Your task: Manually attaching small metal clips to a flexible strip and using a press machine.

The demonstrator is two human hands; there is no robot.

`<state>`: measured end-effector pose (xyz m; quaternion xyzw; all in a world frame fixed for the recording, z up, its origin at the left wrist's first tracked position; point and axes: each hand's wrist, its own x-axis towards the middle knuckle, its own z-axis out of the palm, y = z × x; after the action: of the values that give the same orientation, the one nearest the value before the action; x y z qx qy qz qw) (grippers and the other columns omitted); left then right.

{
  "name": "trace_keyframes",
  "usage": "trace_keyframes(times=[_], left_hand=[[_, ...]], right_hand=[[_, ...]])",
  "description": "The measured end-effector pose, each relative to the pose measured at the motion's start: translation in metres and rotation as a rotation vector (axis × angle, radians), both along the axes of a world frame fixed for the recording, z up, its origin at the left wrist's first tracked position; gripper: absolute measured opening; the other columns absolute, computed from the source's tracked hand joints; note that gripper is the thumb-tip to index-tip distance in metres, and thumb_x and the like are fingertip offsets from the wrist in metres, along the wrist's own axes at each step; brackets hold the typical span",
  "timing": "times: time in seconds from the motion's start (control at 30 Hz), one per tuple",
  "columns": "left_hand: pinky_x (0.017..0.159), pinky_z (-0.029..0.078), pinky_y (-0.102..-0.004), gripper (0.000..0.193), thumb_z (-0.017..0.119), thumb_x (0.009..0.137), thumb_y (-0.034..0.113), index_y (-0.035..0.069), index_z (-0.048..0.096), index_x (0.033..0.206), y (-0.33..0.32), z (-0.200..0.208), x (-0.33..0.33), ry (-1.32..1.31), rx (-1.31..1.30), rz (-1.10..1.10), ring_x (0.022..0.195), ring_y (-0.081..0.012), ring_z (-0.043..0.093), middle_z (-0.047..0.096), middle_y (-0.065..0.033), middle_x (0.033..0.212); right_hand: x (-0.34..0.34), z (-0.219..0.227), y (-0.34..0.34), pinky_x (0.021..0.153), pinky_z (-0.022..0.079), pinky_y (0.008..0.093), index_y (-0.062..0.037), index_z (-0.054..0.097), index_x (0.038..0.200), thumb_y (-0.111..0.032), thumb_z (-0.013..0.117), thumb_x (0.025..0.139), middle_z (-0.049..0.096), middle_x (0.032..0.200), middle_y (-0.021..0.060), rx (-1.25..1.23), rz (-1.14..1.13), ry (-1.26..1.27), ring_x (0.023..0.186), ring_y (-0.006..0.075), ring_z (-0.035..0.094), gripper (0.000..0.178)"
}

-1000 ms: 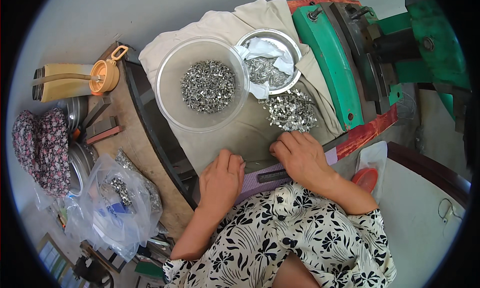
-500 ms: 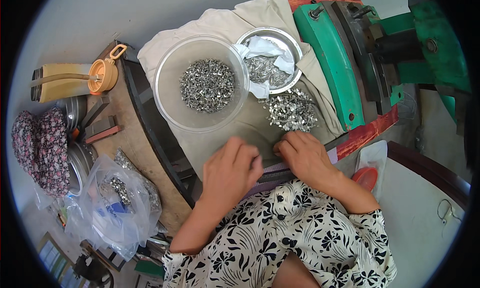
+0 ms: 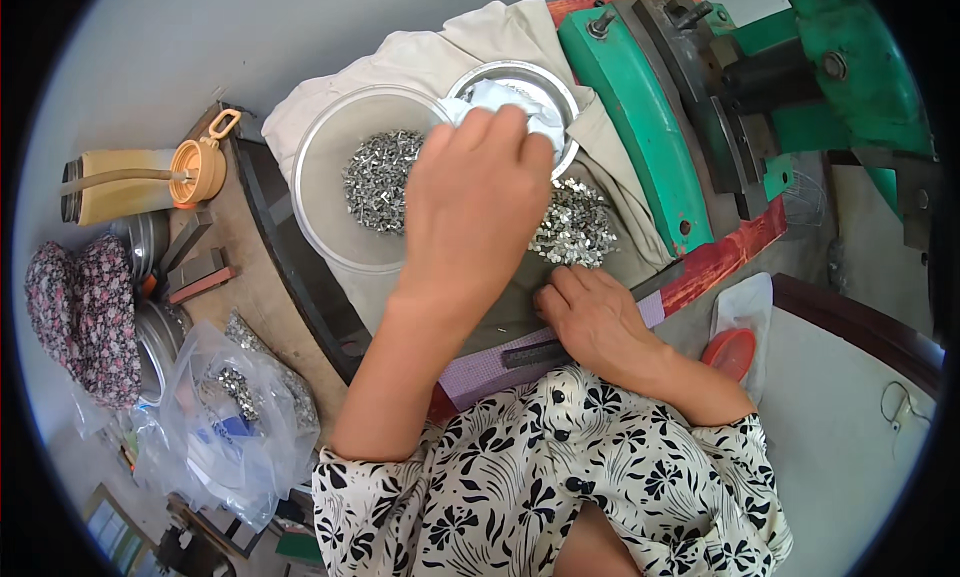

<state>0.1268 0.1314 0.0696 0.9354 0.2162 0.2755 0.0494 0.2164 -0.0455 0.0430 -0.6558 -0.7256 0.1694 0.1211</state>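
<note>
My left hand point(image 3: 478, 202) is raised in front of the steel bowl point(image 3: 571, 95) and the right side of the clear plastic tub point(image 3: 305, 192). Its fingers curl downward; the fingertips and anything in them are hidden. Short metal pieces point(image 3: 375, 189) lie heaped in the tub. White cloth or paper point(image 3: 540, 112) lies in the steel bowl, whose other contents my left hand covers. Low on the cloth-covered bench, my right hand point(image 3: 595, 322) rests with bent fingers closed, just below a loose pile of small shiny metal pieces point(image 3: 578, 227). What they hold cannot be made out.
A green machine point(image 3: 640, 137) stands at the right. Beige cloth point(image 3: 400, 55) covers the bench top. On the left side table point(image 3: 275, 307) are a yellow jug point(image 3: 130, 182), dark blocks point(image 3: 195, 269) and a clear plastic bag point(image 3: 250, 447). A red round lid point(image 3: 730, 354) lies lower right.
My left hand has moved up and away from beside my right hand to the tub and steel bowl. My right hand stays near the pile, and the whole view has shifted slightly.
</note>
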Motion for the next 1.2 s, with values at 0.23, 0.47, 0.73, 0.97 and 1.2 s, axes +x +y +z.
trace_keyframes(times=[0.23, 0.47, 0.73, 0.97, 1.2], left_hand=[[0.068, 0.052, -0.0380, 0.013, 0.072, 0.081, 0.005, 0.005, 0.069, 0.093, -0.032, 0.023, -0.068, 0.113, -0.654, 0.024, 0.077, -0.0294, 0.065, 0.062, -0.0086, 0.088], [0.068, 0.054, -0.0406, 0.014, 0.072, 0.082, 0.007, 0.005, 0.067, 0.094, -0.066, -0.006, -0.106, 0.248, -0.785, 0.021, 0.077, -0.0293, 0.063, 0.057, -0.0082, 0.086], [0.077, 0.052, -0.0397, 0.025, 0.077, 0.077, 0.013, 0.007, 0.067, 0.099, -0.081, -0.024, -0.108, 0.279, -0.743, 0.008, 0.089, -0.0271, 0.060, 0.057, -0.0063, 0.096], [0.078, 0.051, -0.0403, 0.022, 0.077, 0.077, 0.014, 0.008, 0.067, 0.096, -0.082, -0.029, -0.105, 0.281, -0.744, -0.019, 0.091, -0.0266, 0.058, 0.056, -0.0063, 0.097], [0.077, 0.050, -0.0402, 0.016, 0.074, 0.080, 0.012, 0.008, 0.067, 0.093, -0.082, -0.037, -0.105, 0.220, -0.757, -0.013, 0.089, -0.0269, 0.058, 0.056, -0.0062, 0.093]], right_hand=[[0.006, -0.004, -0.002, 0.074, 0.047, 0.0386, -0.0057, 0.060, 0.088, -0.013, 0.069, 0.081, 0.054, 0.084, 0.0085, 0.019, -0.049, 0.051, 0.083, 0.0266, 0.058, 0.014], [0.006, -0.001, 0.002, 0.072, 0.046, 0.0382, -0.0066, 0.060, 0.088, -0.012, 0.070, 0.079, 0.054, 0.084, 0.0087, 0.013, -0.036, 0.075, 0.081, 0.0273, 0.058, 0.015], [0.030, 0.021, 0.033, 0.068, 0.047, 0.0422, -0.0038, 0.059, 0.088, 0.000, 0.073, 0.074, 0.058, 0.085, 0.0110, 0.225, -0.181, 0.187, 0.078, 0.0332, 0.059, 0.020], [0.055, 0.004, 0.110, 0.071, 0.050, 0.0415, -0.0041, 0.067, 0.091, -0.008, 0.073, 0.082, 0.061, 0.086, 0.0099, 0.388, -0.158, 0.023, 0.081, 0.0317, 0.061, 0.011], [0.066, 0.001, 0.148, 0.069, 0.053, 0.0454, -0.0046, 0.071, 0.101, -0.019, 0.070, 0.089, 0.069, 0.095, 0.0137, 0.208, -0.413, -0.055, 0.080, 0.0363, 0.067, 0.019]])
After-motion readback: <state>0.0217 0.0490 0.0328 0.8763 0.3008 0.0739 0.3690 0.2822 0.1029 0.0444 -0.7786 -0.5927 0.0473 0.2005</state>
